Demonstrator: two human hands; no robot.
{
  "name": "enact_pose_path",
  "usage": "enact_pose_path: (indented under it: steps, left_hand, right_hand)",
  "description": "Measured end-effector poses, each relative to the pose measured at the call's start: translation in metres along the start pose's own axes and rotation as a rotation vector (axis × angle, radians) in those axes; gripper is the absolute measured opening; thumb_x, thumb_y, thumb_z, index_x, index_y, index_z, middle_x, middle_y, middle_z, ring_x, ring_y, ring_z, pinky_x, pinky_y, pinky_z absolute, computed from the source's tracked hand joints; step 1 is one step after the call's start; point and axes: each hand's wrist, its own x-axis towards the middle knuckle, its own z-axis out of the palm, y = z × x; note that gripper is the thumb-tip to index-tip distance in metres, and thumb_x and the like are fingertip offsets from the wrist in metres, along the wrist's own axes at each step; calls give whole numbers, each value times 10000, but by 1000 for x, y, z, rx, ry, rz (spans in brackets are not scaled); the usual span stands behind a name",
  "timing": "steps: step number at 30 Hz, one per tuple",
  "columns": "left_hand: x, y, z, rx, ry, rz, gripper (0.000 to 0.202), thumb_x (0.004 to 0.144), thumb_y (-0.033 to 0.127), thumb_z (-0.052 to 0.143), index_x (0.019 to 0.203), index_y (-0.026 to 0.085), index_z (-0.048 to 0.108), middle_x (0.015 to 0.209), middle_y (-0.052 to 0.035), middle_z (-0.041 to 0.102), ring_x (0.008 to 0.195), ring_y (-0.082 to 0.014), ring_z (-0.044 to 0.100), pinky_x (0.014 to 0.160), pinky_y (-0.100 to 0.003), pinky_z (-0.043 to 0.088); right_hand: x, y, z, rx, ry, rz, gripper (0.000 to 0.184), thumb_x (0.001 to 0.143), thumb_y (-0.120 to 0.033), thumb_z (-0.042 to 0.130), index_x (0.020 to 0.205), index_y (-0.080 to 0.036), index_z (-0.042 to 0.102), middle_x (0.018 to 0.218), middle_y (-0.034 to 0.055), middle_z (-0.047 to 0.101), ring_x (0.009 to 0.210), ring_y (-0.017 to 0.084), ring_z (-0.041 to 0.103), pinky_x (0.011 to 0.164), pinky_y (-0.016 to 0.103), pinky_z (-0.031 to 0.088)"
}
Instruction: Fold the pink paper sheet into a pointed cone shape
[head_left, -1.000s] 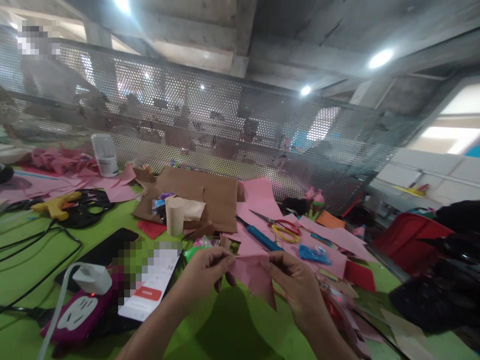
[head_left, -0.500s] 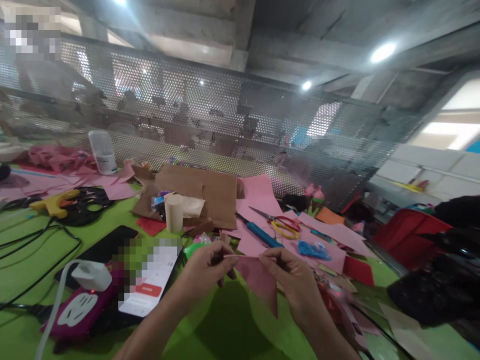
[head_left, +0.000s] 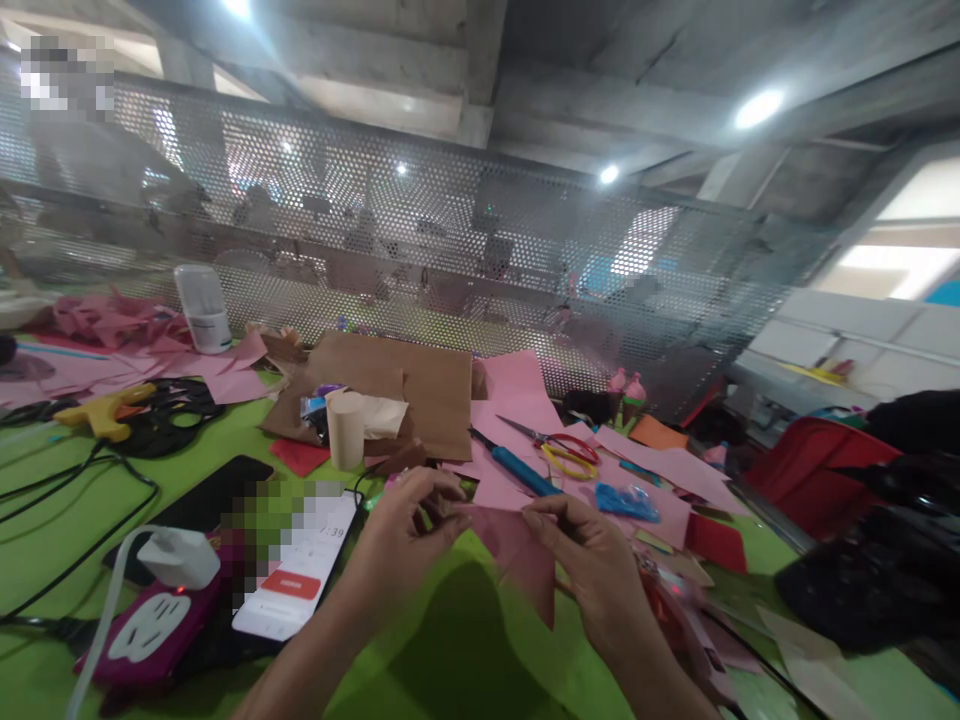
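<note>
A piece of pink paper (head_left: 519,560) hangs between my hands above the green tabletop, narrowing to a point at its lower right. My left hand (head_left: 405,535) pinches its upper left corner between thumb and fingers. The upper right corner is gripped by my right hand (head_left: 592,555), thumb in front and fingers partly hidden behind. Just beyond my hands lie a blue-handled tool (head_left: 521,470) with a dark tip and scissors (head_left: 570,457) with red and yellow handles, both resting on pink sheets (head_left: 517,385).
To the left are a lit phone (head_left: 296,580), a purple power strip (head_left: 154,630) with a white plug, and a yellow glue gun (head_left: 105,412). Brown cardboard (head_left: 420,370) and a beige cylinder (head_left: 346,430) stand farther back. A blue packet (head_left: 628,502) lies right. Perforated metal screen (head_left: 450,220) bounds the back.
My left hand has shifted slightly, its fingers lifting and curling more at the paper's corner. The paper's top edge sags a little. My right hand is nearly still.
</note>
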Motion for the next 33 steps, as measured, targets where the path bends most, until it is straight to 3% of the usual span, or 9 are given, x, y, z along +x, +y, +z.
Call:
enact_pose_path:
  steps: [5, 18, 28, 33]
  left_hand:
    - [1, -4, 1, 55, 16, 78, 31, 834, 190, 629, 824, 197, 600, 866, -9, 593, 718, -127, 555, 606, -215, 408]
    - [3, 0, -1, 40, 3, -103, 80, 807, 233, 629, 755, 178, 602, 722, 2, 609, 624, -126, 510, 561, -221, 359]
    - [4, -2, -2, -198, 4, -208, 123, 764, 259, 652, 720, 168, 582, 640, 28, 558, 587, -111, 495, 557, -223, 381]
    - [4, -7, -1, -303, 49, -167, 136, 745, 242, 681, 829, 176, 597, 729, 13, 600, 638, -116, 537, 563, -218, 402]
  right_hand:
    - [1, 0, 0, -42, -8, -61, 294, 713, -476, 753, 735, -189, 689, 742, 38, 667, 699, 184, 571, 607, 269, 426]
    - [1, 6, -3, -173, -21, -186, 194, 781, -406, 709, 775, -212, 693, 765, 28, 671, 735, 193, 584, 675, 288, 424]
    - [-3, -4, 0, -221, -38, -268, 157, 804, -365, 676, 763, -214, 683, 752, 33, 654, 743, 198, 584, 676, 290, 433]
    - [-4, -5, 0, -235, -37, -278, 178, 803, -379, 673, 752, -208, 680, 737, 32, 650, 712, 191, 576, 642, 280, 432]
